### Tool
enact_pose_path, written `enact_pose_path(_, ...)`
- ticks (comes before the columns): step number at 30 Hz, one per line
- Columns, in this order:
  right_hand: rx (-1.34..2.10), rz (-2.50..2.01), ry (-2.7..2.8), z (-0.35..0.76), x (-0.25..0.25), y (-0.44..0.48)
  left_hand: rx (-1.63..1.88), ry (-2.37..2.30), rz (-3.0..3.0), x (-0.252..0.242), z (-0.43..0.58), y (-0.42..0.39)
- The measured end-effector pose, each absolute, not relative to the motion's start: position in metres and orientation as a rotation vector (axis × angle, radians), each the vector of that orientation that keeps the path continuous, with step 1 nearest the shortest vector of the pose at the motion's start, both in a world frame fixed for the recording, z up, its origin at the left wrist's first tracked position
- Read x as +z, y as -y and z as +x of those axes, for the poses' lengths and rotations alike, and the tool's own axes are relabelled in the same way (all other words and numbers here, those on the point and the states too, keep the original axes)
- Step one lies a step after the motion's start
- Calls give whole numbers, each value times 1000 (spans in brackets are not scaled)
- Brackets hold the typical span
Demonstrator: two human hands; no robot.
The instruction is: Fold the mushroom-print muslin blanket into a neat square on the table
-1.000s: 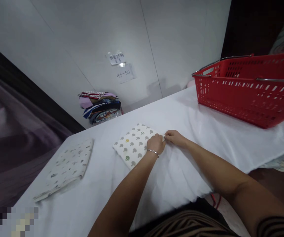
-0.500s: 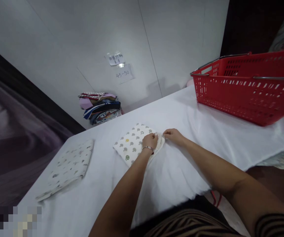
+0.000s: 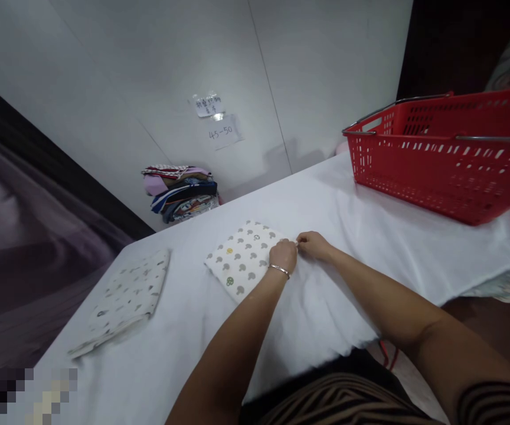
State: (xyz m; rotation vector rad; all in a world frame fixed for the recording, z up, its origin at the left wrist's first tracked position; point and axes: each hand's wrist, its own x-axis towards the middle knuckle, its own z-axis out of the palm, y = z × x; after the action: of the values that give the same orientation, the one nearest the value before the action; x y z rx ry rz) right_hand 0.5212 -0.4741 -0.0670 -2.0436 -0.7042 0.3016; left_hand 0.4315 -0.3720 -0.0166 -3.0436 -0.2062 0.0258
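A folded white cloth (image 3: 241, 254) with a grey mushroom print lies in front of me, a few mushrooms on it yellow or green. My left hand (image 3: 283, 255), a bracelet on its wrist, is closed at the cloth's right edge; its fingertips are hidden behind the knuckles. Close beside it, my right hand (image 3: 313, 245) pinches the cloth's right corner between thumb and fingers. Further left lies a second folded white cloth (image 3: 126, 298) with a small dark print, untouched by either hand.
A white-covered table (image 3: 321, 200) bears both cloths. A red plastic basket (image 3: 441, 174) with metal handles stands at the right. Against the far edge is a stack of folded clothes (image 3: 184, 192). Handwritten paper notes (image 3: 224, 131) hang on the wall behind.
My left hand has moved right along the cloth to its right edge, close to my right hand. The layered edge that showed between the hands is now covered or flattened.
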Motion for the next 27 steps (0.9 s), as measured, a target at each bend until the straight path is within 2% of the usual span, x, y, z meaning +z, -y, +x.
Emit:
enact_pose_path(9,242,-2062,700,515,-64,473,-26,181,-3037,-34,429,379)
enact_pose_path(16,240,-2112,773,512,-64,475,-121,190,-3247,-14,396,362)
enact_pose_path(19,212,-2127,772,510,-61,476,-291,238,-3374,-11,365,337)
enact_pose_path(22,216,-2130,775,508,-59,476,-562,524,-3319,-15,330,303)
enact_pose_path(27,266,-2127,773,509,-65,472,-810,1335,-3079,-31,295,252)
